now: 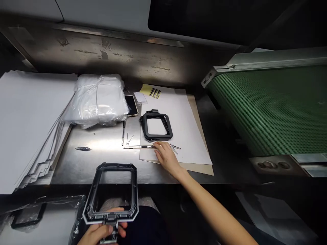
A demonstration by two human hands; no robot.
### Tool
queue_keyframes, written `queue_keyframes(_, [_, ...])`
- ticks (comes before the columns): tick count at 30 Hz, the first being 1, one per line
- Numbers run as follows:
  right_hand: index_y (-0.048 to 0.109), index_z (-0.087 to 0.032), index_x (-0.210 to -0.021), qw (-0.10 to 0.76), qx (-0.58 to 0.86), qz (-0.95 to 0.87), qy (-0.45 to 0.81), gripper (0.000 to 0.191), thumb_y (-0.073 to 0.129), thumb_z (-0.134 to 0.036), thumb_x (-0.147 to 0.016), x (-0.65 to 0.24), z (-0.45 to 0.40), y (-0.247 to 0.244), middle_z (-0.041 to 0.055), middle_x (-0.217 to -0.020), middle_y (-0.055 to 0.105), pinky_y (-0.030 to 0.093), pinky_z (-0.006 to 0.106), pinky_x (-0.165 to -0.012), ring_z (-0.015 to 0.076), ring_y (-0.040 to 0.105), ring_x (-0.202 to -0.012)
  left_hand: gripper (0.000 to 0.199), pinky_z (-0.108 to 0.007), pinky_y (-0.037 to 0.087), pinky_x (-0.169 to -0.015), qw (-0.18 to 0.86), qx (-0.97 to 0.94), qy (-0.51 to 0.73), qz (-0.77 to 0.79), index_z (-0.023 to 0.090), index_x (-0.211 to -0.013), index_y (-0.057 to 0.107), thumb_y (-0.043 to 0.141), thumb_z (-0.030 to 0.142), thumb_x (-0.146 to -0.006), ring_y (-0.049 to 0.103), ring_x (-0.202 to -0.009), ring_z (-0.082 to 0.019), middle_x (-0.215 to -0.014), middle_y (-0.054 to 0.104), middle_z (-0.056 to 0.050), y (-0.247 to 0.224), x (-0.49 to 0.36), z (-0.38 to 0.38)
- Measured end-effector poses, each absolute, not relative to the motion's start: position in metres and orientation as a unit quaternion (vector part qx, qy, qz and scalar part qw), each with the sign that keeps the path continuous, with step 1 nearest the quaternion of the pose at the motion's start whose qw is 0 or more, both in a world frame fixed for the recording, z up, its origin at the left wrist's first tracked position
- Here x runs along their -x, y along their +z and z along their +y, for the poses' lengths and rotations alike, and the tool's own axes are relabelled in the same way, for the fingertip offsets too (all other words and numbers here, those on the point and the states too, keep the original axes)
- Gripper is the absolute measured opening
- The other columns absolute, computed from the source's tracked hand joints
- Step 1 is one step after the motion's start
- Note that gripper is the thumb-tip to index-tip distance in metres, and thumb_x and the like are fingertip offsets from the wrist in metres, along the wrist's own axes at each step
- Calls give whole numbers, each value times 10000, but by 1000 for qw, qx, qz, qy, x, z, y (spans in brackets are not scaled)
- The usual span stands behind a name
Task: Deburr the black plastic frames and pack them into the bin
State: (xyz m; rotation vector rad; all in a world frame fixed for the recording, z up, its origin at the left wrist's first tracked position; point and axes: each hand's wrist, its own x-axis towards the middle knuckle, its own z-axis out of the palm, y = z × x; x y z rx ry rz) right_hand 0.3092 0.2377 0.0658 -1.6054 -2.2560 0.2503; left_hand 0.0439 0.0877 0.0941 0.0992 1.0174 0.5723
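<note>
My left hand point(102, 233) at the bottom of the view grips the lower tab of a black plastic embroidery hoop point(114, 166), which stands tilted up. My right hand point(166, 156) lies over a slim metal tool point(138, 147) on the steel table point(107, 166), fingertips on it. Small steel snips point(175, 148) lie just past my fingers. A second black hoop point(154, 114) rests flat on a white paper sheet point(186, 132). A small screwdriver point(123, 133) and thin tweezers point(129, 139) lie left of that hoop.
A plastic-wrapped white bundle point(98, 100) and a phone point(130, 105) sit at the back. A stack of white sheets point(30, 119) lies to the left. A green conveyor belt point(270, 109) runs along the right. A dark steel wall rises behind the table.
</note>
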Motion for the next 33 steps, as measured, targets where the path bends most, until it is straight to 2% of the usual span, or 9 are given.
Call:
queue_keyframes(3, [475, -134, -1040, 138, 503, -846, 113, 253, 400, -171, -801, -275, 253, 63, 89, -1000, 504, 367, 315, -774, 196, 418, -920, 318, -327, 444, -685, 844, 39, 308, 437, 136, -925, 630, 592, 120, -610, 575, -847, -227, -899, 664, -138, 73, -49, 81])
queue_keyframes(7, [533, -103, -868, 93, 493, -856, 124, 141, 441, -139, -767, -256, 264, 60, 111, -872, 504, 369, 333, -692, 219, 423, -818, 341, -368, 380, -843, 812, 115, 421, 388, 172, -889, 643, 639, 123, -552, 497, -1005, -254, -1038, 615, -104, 55, -59, 78])
queue_keyframes(10, [508, -96, -841, 71, 488, -858, 142, 134, 387, -118, -789, -253, 260, 75, 96, -814, 502, 372, 281, -625, 180, 449, -735, 113, -313, 385, -846, 773, 169, 492, 363, 156, -712, 667, 617, 198, -620, 544, -919, -210, -821, 674, -74, 49, -67, 81])
queue_keyframes(11, [499, -101, -864, 66, 484, -859, 152, 152, 360, -120, -805, -250, 257, 82, 79, -782, 507, 369, 261, -594, 162, 459, -693, 106, -296, 401, -822, 761, 177, 512, 356, 149, -658, 656, 604, 239, -640, 559, -861, -196, -717, 664, -60, 48, -70, 83])
queue_keyframes(15, [458, -171, -1010, -25, 438, -882, 172, 213, 338, -170, -834, -230, 241, 112, 7, -668, 521, 300, 230, -456, 129, 477, -532, 311, -290, 432, -733, 735, 197, 550, 345, 156, -508, 569, 524, 403, -692, 518, -614, -137, -470, 509, 8, 46, -79, 90])
queue_keyframes(18, [430, -162, -1077, -133, 381, -905, 136, 311, 380, -93, -778, -210, 234, 121, 18, -685, 546, 220, 249, -395, 150, 502, -512, 361, -279, 425, -721, 725, 227, 551, 346, 160, -445, 521, 494, 389, -724, 461, -536, -106, -437, 460, 25, 46, -82, 93])
queue_keyframes(20, [421, -135, -1098, -160, 350, -915, 124, 348, 372, -59, -762, -200, 232, 120, 34, -711, 557, 198, 260, -381, 162, 520, -534, 361, -276, 422, -702, 725, 240, 543, 350, 159, -429, 510, 501, 363, -727, 450, -527, -107, -430, 451, 24, 46, -83, 93])
queue_keyframes(27, [456, -157, -1054, -190, 336, -916, 111, 282, 330, -95, -809, -188, 240, 114, 30, -710, 554, 202, 266, -348, 160, 524, -524, 393, -295, 389, -718, 711, 234, 552, 369, 161, -443, 504, 418, 345, -780, 435, -542, -123, -438, 433, 19, 46, -84, 93])
queue_keyframes(33, [448, -109, -1087, -175, 327, -926, 64, 330, 320, -49, -789, -179, 232, 117, 57, -686, 534, 305, 254, -381, 170, 521, -562, 402, -302, 375, -713, 715, 234, 540, 377, 167, -461, 491, 356, 309, -812, 430, -566, -130, -463, 429, 17, 54, -82, 98])
